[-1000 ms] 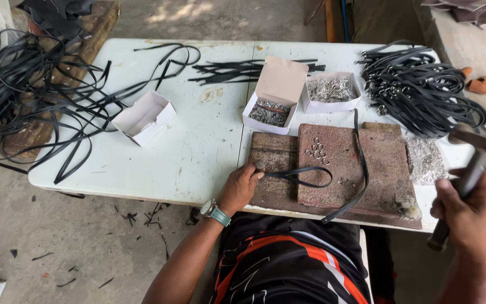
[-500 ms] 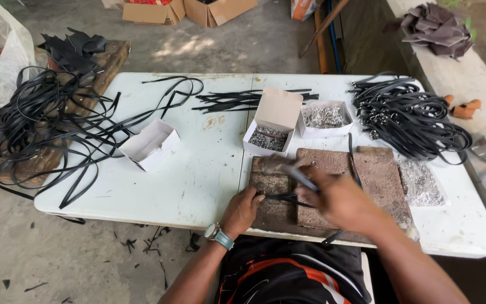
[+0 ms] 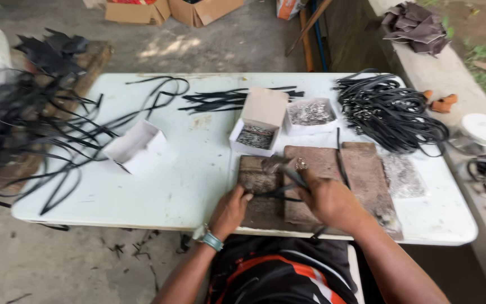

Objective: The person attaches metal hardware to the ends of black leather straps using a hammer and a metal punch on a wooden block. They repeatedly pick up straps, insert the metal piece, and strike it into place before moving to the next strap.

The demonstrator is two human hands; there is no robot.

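Fingers (image 3: 317, 186) of the right hand (image 3: 333, 201) are curled tight around the handle of a metal-headed hammer (image 3: 277, 165), whose head rests low over the worn brown wooden work board (image 3: 367, 169). The left hand (image 3: 230, 211), with a teal-banded wristwatch (image 3: 209, 238) at its wrist, lies on the board's near left corner, its fingers bent down and pinching a thin black leather strap (image 3: 277, 194) flat against the wood; the strap runs across to just beneath the right hand.

The board sits on the near right part of the white plastic table (image 3: 187, 180). Just behind it stand two open white cardboard boxes of small metal fittings (image 3: 256, 137), side by side, and a third, tipped white box (image 3: 137, 147) lies well to the left. A coiled heap of black straps (image 3: 392, 112) rests at the far right of the table, and a loose tangle of black strips (image 3: 23, 129) spills over its left edge.
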